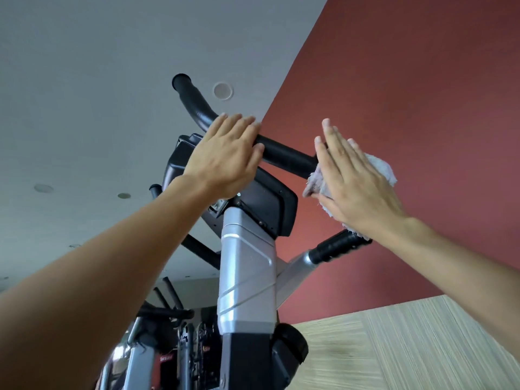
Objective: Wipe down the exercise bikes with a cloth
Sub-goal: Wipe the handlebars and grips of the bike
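Both forearms (118, 266) look bare, apparently sleeveless, no jewellery visible.

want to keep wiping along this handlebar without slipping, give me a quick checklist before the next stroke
1. Cloth under the right hand: ok, it lies behind the flat fingers.
2. Cloth against the handlebar: ok, it meets the bar's right stretch.
3. Left hand steadying the bike: ok, it rests on the bar over the console.
4. Path leftward: not ok, the left hand covers the next stretch.
5. Right end of the bar: cannot tell, hidden behind hand and cloth.
6. Lower grip: cannot tell if wiped.
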`<action>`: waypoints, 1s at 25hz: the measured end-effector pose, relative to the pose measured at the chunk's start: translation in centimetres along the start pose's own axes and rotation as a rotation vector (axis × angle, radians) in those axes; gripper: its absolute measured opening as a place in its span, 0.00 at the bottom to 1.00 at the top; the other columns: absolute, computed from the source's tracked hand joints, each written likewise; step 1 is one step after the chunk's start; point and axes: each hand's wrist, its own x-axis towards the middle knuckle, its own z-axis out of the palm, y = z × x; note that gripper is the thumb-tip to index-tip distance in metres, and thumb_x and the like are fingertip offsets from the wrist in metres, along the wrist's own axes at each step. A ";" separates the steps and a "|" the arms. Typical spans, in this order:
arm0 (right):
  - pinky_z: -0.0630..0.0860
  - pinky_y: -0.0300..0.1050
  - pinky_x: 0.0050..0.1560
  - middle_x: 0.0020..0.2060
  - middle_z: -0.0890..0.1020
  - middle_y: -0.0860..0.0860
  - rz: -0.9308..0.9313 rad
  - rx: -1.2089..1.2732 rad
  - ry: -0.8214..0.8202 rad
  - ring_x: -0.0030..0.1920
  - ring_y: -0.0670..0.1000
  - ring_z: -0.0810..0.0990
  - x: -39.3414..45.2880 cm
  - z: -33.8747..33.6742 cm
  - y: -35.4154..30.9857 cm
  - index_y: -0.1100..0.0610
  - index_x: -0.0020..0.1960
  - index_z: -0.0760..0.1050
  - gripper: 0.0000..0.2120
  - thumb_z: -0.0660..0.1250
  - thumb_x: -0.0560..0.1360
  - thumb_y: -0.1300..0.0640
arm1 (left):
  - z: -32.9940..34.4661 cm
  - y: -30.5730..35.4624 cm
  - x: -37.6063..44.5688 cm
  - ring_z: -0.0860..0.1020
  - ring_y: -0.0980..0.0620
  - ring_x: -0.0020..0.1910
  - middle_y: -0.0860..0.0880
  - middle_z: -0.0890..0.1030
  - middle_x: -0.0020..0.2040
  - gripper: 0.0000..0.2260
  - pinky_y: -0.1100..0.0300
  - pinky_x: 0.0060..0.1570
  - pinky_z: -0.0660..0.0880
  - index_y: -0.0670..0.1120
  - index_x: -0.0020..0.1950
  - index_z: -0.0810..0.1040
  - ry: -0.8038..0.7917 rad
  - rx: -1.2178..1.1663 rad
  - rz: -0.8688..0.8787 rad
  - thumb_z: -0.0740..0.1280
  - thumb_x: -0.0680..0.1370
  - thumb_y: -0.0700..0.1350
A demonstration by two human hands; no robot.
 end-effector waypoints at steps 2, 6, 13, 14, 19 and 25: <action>0.54 0.58 0.80 0.81 0.48 0.64 0.001 0.025 -0.056 0.82 0.61 0.49 -0.2 -0.3 -0.1 0.68 0.81 0.50 0.45 0.71 0.77 0.49 | -0.2 -0.4 0.1 0.63 0.45 0.78 0.45 0.70 0.77 0.28 0.50 0.80 0.49 0.43 0.77 0.67 -0.044 0.000 0.032 0.47 0.84 0.56; 0.55 0.58 0.80 0.81 0.50 0.63 -0.031 0.039 -0.114 0.82 0.61 0.48 0.0 -0.6 -0.1 0.66 0.81 0.50 0.44 0.71 0.77 0.50 | -0.4 -0.9 0.8 0.70 0.45 0.70 0.45 0.76 0.69 0.29 0.51 0.77 0.57 0.43 0.72 0.72 -0.044 0.049 0.037 0.46 0.82 0.59; 0.63 0.60 0.77 0.78 0.64 0.62 -0.150 0.419 -0.105 0.79 0.60 0.61 -0.5 -2.2 1.6 0.61 0.79 0.60 0.25 0.60 0.83 0.62 | -0.7 -0.1 1.1 0.72 0.41 0.47 0.45 0.76 0.43 0.17 0.52 0.63 0.66 0.40 0.48 0.77 0.011 -0.168 0.004 0.56 0.71 0.51; 0.63 0.56 0.77 0.78 0.63 0.60 -0.110 0.509 -0.184 0.79 0.59 0.61 0.6 -3.2 1.9 0.60 0.78 0.59 0.26 0.61 0.82 0.63 | -1.1 0.0 1.4 0.72 0.41 0.46 0.44 0.76 0.42 0.16 0.51 0.62 0.66 0.40 0.46 0.77 -0.011 -0.216 -0.009 0.57 0.69 0.50; 0.67 0.35 0.71 0.76 0.69 0.56 0.254 0.986 -0.511 0.75 0.42 0.68 7.8 -5.7 3.7 0.56 0.79 0.62 0.33 0.72 0.78 0.54 | -4.2 -2.4 2.2 0.75 0.38 0.59 0.39 0.81 0.58 0.30 0.50 0.72 0.62 0.35 0.63 0.79 -0.354 -0.411 0.098 0.61 0.65 0.48; 0.70 0.64 0.71 0.77 0.69 0.46 0.429 1.323 -0.767 0.77 0.53 0.67 17.6 -4.9 4.0 0.45 0.80 0.58 0.33 0.69 0.79 0.45 | -6.9 -8.8 7.0 0.73 0.39 0.71 0.41 0.80 0.66 0.22 0.46 0.81 0.48 0.39 0.65 0.81 -0.514 -0.513 0.060 0.65 0.74 0.46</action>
